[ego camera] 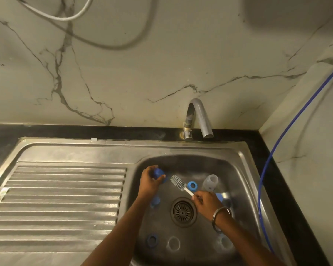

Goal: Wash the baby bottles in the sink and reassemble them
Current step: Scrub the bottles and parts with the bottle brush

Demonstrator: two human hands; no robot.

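My left hand (149, 182) grips a blue bottle cap (158, 173) over the back left of the steel sink basin (236, 166). My right hand (206, 202) holds the white handle of a grey bottle brush (178, 182), its bristles pointing toward the cap without touching it. A clear bottle (210, 182) lies at the back of the basin beside a blue collar ring (192, 186). More blue parts lie around: one (155, 201) under my left forearm, one (219, 197) behind my right hand, a ring (152, 240) at the front left. A clear piece (173, 243) and another bottle (225, 242) lie at the front.
The drain strainer (183, 211) sits mid-basin. A chrome tap (197, 120) stands behind the sink, no water running. A ribbed draining board (62, 196) stretches to the left. A blue hose (273, 150) runs down the right side along the black counter.
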